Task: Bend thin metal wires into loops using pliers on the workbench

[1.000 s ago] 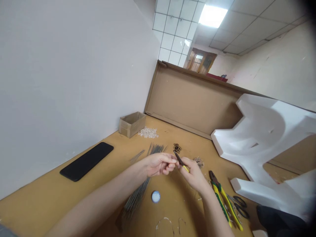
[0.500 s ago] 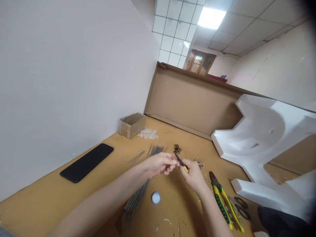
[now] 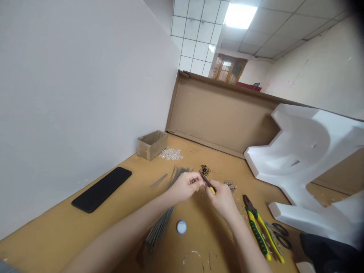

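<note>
In the head view, the left hand (image 3: 186,186) and right hand (image 3: 223,199) are working close together above the table (image 3: 204,242), apparently on a fine pinching step. The left hand is closing its fingers on the dark tip of a small yellow-handled tool (image 3: 208,184), while the right hand is gripping the tool's handle. Black rings (image 3: 205,170) are lying just beyond, wire bundles (image 3: 159,231) are lying below, and pliers (image 3: 257,231) are lying rightward. The work appears to call for steady fingers.

Open cardboard box (image 3: 152,146) against white wall (image 3: 85,94). Black rectangular pad (image 3: 101,189) on ochre workbench (image 3: 42,235). Cardboard sheet (image 3: 218,117) behind; white polystyrene packing form (image 3: 301,144) at right.
</note>
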The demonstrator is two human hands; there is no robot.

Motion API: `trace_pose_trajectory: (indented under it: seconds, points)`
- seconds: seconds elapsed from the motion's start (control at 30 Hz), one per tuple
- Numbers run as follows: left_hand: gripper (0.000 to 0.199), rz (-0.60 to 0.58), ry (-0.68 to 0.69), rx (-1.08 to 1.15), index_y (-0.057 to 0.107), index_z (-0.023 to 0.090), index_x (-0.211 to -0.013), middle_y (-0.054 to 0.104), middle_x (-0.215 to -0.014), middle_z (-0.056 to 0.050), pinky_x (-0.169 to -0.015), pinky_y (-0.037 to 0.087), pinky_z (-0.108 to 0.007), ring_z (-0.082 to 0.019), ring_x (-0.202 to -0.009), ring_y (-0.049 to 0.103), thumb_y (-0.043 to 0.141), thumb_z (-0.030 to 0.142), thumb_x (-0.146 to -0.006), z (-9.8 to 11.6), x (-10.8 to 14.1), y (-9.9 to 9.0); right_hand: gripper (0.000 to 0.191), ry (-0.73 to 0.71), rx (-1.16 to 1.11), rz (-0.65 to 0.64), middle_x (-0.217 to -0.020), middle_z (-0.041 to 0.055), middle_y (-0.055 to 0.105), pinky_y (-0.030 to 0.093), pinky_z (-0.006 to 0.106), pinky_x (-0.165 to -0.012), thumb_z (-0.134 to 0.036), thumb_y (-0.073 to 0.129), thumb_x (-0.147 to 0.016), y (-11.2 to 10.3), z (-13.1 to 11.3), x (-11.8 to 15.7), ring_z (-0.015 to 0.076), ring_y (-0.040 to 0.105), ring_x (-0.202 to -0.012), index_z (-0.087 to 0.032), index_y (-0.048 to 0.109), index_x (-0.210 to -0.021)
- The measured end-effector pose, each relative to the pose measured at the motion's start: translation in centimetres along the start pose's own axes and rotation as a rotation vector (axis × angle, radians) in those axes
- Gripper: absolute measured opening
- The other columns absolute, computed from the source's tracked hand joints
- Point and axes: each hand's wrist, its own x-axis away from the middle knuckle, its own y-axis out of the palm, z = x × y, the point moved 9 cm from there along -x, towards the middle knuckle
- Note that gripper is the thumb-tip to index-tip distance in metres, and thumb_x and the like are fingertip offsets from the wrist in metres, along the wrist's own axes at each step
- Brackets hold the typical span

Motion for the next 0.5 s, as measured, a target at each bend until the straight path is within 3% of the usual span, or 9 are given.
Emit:
trace_pose_trajectory:
  seconds: [0.1,0.2,0.27,0.43,0.5]
  points:
    - [0.017,-0.043,0.076,-0.090,0.055,0.013,-0.068,0.045,-0.054,0.003,-0.045,0.026,-0.019,-0.006,-0.048,0.035,0.049,0.027,-0.075,1.3,0.3,0.1,0.028,0.028,-0.448,-0.338,-0.050,-0.0044,0.040,0.029,0.020,-0.045,-0.036,0.040,-0.080,1.5,-0.4,0.4,0.0090,0.037,-0.044,-0.017,0.048,-0.061]
    - [0.017,-0.028,0.061,-0.094,0.054,0.013,-0.068,0.046,-0.054,0.004,-0.046,0.026,-0.019,-0.007,-0.048,0.036,0.049,0.028,-0.075,1.3,0.3,-0.1,0.029,0.084,-0.611,-0.417,-0.047,-0.0053,0.037,0.029,0.020,-0.043,-0.038,0.039,-0.080,2.0,-0.5,0.6,0.0082,0.035,-0.040,-0.017,0.044,-0.060]
    - [0.017,-0.012,0.029,-0.100,0.054,0.013,-0.069,0.046,-0.054,0.004,-0.045,0.026,-0.019,-0.007,-0.047,0.035,0.048,0.028,-0.075,1.0,0.3,-0.3,0.029,0.071,-0.504,-0.327,-0.048,-0.0047,0.038,0.028,0.020,-0.045,-0.037,0.040,-0.080,1.6,-0.4,0.3,0.0084,0.036,-0.043,-0.017,0.047,-0.060]
    - [0.017,0.027,0.004,-0.092,0.051,0.013,-0.068,0.045,-0.053,0.004,-0.044,0.026,-0.018,-0.006,-0.045,0.036,0.047,0.029,-0.075,0.9,0.3,-0.5,0.021,0.002,0.198,0.136,-0.057,-0.0007,0.049,0.025,0.021,-0.050,-0.028,0.043,-0.076,-1.7,-1.1,0.5,0.0113,0.044,-0.053,-0.017,0.053,-0.062]
    - [0.017,0.034,0.002,-0.062,0.050,0.014,-0.068,0.045,-0.053,0.004,-0.044,0.027,-0.018,-0.006,-0.045,0.036,0.048,0.029,-0.076,0.9,0.4,-0.6,0.017,-0.027,0.377,0.262,-0.061,0.0012,0.052,0.025,0.021,-0.051,-0.026,0.044,-0.075,-2.5,-1.9,1.0,0.0126,0.046,-0.057,-0.018,0.054,-0.064]
